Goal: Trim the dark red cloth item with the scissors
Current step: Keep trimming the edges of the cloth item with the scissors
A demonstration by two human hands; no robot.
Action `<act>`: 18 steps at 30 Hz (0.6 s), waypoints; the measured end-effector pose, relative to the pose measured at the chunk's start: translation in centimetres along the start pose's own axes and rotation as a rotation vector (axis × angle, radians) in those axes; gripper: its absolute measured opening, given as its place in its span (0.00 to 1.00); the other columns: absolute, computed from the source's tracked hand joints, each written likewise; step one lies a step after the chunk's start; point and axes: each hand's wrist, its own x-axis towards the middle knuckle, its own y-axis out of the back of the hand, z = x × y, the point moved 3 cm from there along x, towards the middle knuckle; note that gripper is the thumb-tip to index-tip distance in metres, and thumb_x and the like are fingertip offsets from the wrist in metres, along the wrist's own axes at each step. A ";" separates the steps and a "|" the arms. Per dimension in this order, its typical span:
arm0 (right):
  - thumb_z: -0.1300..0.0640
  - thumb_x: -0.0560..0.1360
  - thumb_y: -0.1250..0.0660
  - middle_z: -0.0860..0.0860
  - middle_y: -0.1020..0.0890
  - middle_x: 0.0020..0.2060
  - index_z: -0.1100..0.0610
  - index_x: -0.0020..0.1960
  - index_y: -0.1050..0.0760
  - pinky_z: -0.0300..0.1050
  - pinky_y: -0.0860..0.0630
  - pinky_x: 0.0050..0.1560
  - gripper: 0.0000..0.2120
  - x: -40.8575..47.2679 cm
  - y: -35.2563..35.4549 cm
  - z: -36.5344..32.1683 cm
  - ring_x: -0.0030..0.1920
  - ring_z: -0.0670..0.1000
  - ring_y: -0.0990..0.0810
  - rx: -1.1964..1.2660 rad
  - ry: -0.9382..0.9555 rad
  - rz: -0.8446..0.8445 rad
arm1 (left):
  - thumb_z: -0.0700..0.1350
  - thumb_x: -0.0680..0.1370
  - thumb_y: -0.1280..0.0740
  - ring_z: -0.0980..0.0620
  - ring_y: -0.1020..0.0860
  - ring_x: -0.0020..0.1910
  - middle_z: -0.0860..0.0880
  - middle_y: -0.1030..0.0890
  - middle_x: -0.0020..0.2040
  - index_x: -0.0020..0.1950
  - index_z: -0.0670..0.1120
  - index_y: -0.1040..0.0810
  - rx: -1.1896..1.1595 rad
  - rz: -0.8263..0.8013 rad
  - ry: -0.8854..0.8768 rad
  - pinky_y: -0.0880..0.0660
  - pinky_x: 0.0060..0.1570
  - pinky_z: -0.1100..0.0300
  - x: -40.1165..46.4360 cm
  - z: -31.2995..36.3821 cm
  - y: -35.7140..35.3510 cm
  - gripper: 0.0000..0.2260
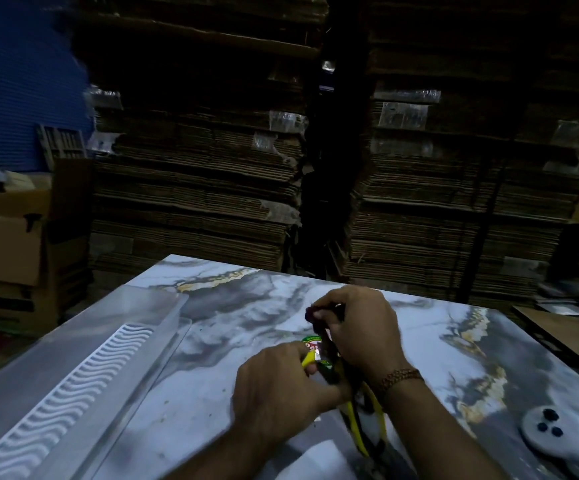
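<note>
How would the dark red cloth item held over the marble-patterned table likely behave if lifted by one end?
The dark red cloth item looks small and bunched in the right hand, so it would probably flop. It likely weighs little. Fine detail is too dark to judge.

A small round label point(313, 344) with a green rim and red middle shows between the two hands, at about six o'clock of the table point(232, 306) — white letters on the red start "Pa", the rest hidden. Its rim print is too small to read.

dim overall | dark background | soft focus | wide-angle edge bending
</note>
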 end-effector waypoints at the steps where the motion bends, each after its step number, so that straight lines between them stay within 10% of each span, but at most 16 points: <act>1: 0.53 0.72 0.24 0.39 0.13 0.39 0.43 0.44 0.12 0.44 0.18 0.43 0.05 -0.2 0.3 0.3 0.43 0.41 0.17 0.009 0.006 -0.055 | 0.75 0.60 0.30 0.56 0.28 0.29 0.56 0.23 0.30 0.35 0.59 0.25 0.007 0.023 0.020 0.37 0.29 0.59 0.2 -0.3 0.0 0.21; 7: 0.55 0.70 0.21 0.37 0.14 0.35 0.43 0.41 0.12 0.33 0.22 0.39 0.06 -0.9 1.9 1.5 0.37 0.35 0.19 0.024 0.023 -0.306 | 0.78 0.60 0.30 0.57 0.28 0.30 0.52 0.25 0.29 0.34 0.50 0.30 0.052 0.021 0.069 0.37 0.30 0.58 0.3 -0.6 -0.7 0.31; 18: 0.53 0.73 0.25 0.39 0.16 0.40 0.44 0.43 0.13 0.36 0.30 0.37 0.05 0.1 -0.8 0.5 0.45 0.42 0.19 -0.017 -0.022 -0.049 | 0.79 0.61 0.30 0.54 0.24 0.33 0.51 0.22 0.32 0.37 0.49 0.26 0.140 0.019 -0.018 0.31 0.32 0.56 -0.1 -0.4 -1.0 0.32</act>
